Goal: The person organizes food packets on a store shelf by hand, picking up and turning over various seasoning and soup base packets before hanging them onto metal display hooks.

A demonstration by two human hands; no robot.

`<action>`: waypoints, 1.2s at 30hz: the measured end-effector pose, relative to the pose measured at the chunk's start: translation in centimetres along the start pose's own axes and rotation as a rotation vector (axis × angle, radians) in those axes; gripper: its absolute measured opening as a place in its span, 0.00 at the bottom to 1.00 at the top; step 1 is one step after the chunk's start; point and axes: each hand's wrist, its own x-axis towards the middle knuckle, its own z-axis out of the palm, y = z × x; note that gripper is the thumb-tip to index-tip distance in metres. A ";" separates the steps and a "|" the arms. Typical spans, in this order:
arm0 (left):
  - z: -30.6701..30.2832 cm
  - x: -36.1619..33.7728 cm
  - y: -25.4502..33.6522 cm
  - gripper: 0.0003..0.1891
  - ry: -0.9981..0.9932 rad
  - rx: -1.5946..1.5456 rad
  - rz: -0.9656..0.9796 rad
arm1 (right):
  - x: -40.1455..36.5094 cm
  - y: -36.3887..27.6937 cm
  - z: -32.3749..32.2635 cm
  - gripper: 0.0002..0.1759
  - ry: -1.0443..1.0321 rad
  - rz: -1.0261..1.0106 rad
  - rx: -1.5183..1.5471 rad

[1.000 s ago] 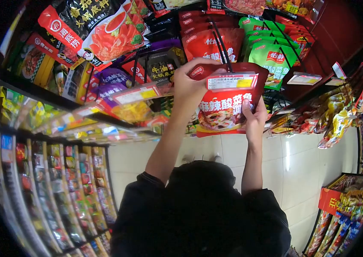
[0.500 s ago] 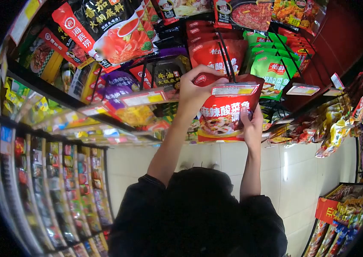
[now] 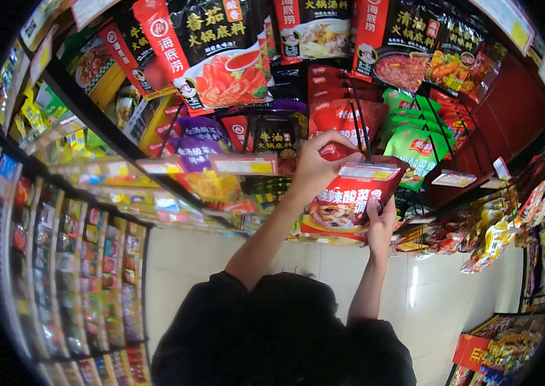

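A red seasoning packet (image 3: 335,217) with white lettering and a picture of food on its front hangs at the shelf front. My left hand (image 3: 324,166) pinches its upper left corner, thumb pointing right. My right hand (image 3: 380,222) grips its right edge lower down, thumb on the front. A price tag holder (image 3: 369,172) at the end of black hook rods (image 3: 360,122) overlaps the packet's top. Behind it, more red packets (image 3: 342,116) hang in a row. Green packets (image 3: 416,154) hang just to the right.
Large black-and-red hotpot base packets (image 3: 221,61) hang above. Purple packets (image 3: 198,138) are on the left, beside another price tag (image 3: 245,165). Shelves of small goods (image 3: 86,270) line the lower left. A pale tiled floor (image 3: 439,283) lies below, with a display box (image 3: 472,350) at lower right.
The view has tilted, so the shelf, packets and both hands appear lower in the picture and slightly to the right. Both hands keep their hold on the red packet.
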 end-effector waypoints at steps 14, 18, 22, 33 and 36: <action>0.1 0.1 -2.1 0.10 0.033 0.020 0.065 | 0.8 1.5 0.0 0.22 0.052 0.021 0.018; 0.4 0.9 -0.7 0.12 0.154 0.247 -0.022 | 4.5 5.4 0.4 0.14 0.070 -0.075 -0.036; 0.2 -0.4 0.0 0.21 0.255 0.400 0.228 | 8.9 9.7 0.5 0.13 0.194 -0.260 -0.297; -11.7 -14.2 -10.9 0.37 0.438 0.274 -0.147 | 11.9 15.7 2.3 0.34 0.261 -0.380 -0.337; -10.2 -13.7 -11.6 0.43 0.446 0.330 -0.143 | 5.7 8.9 3.7 0.28 0.314 -0.253 -0.230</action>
